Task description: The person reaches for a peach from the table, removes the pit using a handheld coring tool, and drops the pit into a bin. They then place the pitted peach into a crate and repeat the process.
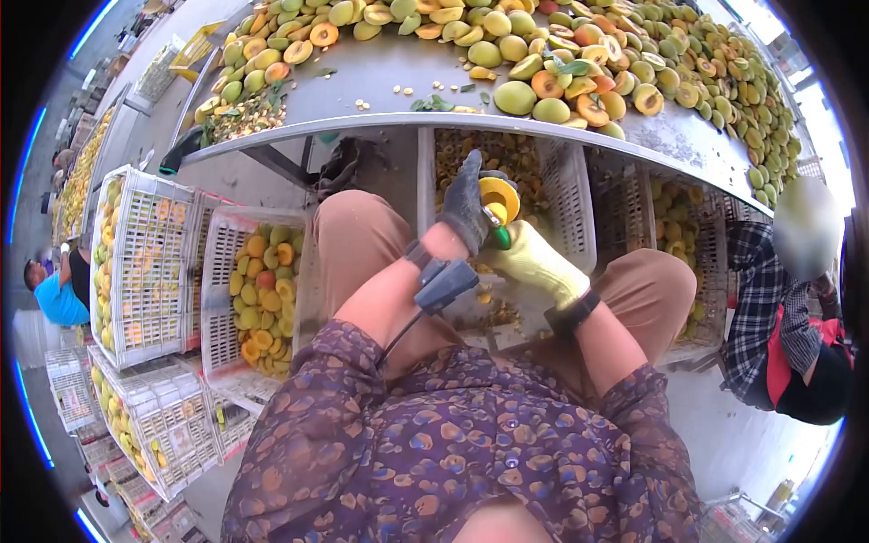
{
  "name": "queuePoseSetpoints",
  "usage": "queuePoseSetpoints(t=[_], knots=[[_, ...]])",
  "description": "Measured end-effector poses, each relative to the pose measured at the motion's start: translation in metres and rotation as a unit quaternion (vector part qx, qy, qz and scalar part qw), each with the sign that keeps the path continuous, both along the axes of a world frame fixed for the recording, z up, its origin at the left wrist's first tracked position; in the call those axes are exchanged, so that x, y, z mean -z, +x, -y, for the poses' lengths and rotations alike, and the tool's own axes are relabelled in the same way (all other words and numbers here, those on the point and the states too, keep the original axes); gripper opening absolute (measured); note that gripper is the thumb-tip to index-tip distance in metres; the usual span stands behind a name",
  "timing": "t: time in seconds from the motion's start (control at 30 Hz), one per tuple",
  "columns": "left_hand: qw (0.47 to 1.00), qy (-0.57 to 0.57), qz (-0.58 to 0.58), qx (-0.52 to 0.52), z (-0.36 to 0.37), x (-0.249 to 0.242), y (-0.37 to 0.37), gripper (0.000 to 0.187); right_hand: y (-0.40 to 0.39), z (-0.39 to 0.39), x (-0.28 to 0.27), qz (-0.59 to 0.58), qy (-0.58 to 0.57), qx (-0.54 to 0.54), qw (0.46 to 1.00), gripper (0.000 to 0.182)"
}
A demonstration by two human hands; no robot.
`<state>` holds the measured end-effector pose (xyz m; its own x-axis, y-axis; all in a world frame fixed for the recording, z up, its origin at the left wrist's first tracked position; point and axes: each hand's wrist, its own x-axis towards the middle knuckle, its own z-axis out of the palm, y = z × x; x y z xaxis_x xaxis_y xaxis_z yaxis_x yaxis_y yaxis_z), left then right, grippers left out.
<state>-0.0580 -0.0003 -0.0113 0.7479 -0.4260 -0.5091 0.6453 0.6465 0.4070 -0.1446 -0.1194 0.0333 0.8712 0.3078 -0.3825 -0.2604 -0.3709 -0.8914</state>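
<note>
My left hand, in a dark grey glove, is closed around a yellow peach half with its cut, hollow side showing. In a pale yellow glove, my right hand grips a small tool with a green handle. A short metal part of the tool meets the lower edge of the peach half; its tip is hard to make out. Both hands are close together above a white crate between my knees, which holds many cut fruit pieces.
Ahead stands a metal table heaped with whole and halved peaches, with loose pits and leaves near its edge. Crates of fruit are stacked at left, with another crate beside my knee. A person in a checked sleeve sits at right.
</note>
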Motion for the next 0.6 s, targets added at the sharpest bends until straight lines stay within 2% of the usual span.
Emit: queuePoseSetpoints(t=[0.03,0.07,0.13,0.2,0.23,0.27,0.3,0.33,0.37,0.4,0.43,0.47,0.5,0.53,0.57,0.6], knots=[[1.0,0.009,-0.018,0.0,0.0,-0.002,0.0,0.054,0.002,0.002,0.01,0.127,-0.017,-0.062,0.99,0.019],[1.0,0.011,-0.02,-0.004,-0.004,-0.001,0.002,0.054,0.0,0.005,0.015,0.126,-0.014,-0.065,0.99,0.019],[0.999,-0.032,-0.037,0.002,-0.008,0.01,0.012,0.058,-0.002,0.002,-0.022,-0.005,0.012,0.003,1.0,0.018],[0.998,-0.027,-0.048,-0.021,-0.014,0.029,0.023,0.053,-0.003,0.011,-0.02,-0.028,0.013,-0.001,1.0,0.017],[0.987,0.088,0.132,-0.007,-0.019,0.038,0.027,0.047,-0.003,0.019,-0.013,-0.038,0.047,0.027,0.998,0.018],[0.932,0.201,0.302,0.008,-0.023,0.047,0.027,0.045,-0.005,0.027,-0.004,-0.05,0.081,0.056,0.994,0.019],[0.834,0.305,0.46,0.026,-0.026,0.05,0.026,0.048,0.001,0.038,0.026,-0.057,-0.137,0.045,0.988,0.025],[0.832,0.305,0.463,0.026,-0.027,0.035,0.023,0.048,-0.001,0.037,0.032,0.116,-0.37,0.028,0.921,0.031],[0.952,0.139,0.271,0.037,-0.027,0.021,0.018,0.046,0.0,0.042,0.035,0.066,-0.307,0.083,0.946,0.032],[0.997,-0.039,0.054,0.042,-0.027,0.012,0.013,0.044,0.001,0.04,0.018,0.013,-0.242,0.133,0.961,0.034],[0.995,-0.009,0.089,0.034,-0.025,0.013,0.012,0.04,0.001,0.041,0.009,0.011,-0.244,0.129,0.961,0.034],[0.996,-0.01,0.088,0.033,-0.025,0.013,0.01,0.04,0.001,0.041,0.001,0.058,-0.202,0.175,0.962,0.033],[0.981,0.101,0.164,0.039,-0.025,0.013,0.008,0.041,-0.001,0.042,-0.002,0.104,-0.157,0.224,0.956,0.033],[0.947,0.21,0.238,0.047,-0.024,0.013,0.007,0.042,0.0,0.041,0.0,0.102,-0.156,0.229,0.956,0.033],[0.947,0.21,0.238,0.054,-0.022,0.012,0.006,0.042,0.002,0.041,0.001,0.159,-0.173,0.219,0.947,0.033],[0.926,0.26,0.267,0.056,-0.018,0.012,0.005,0.041,0.002,0.039,0.001,0.215,-0.192,0.208,0.935,0.033]])
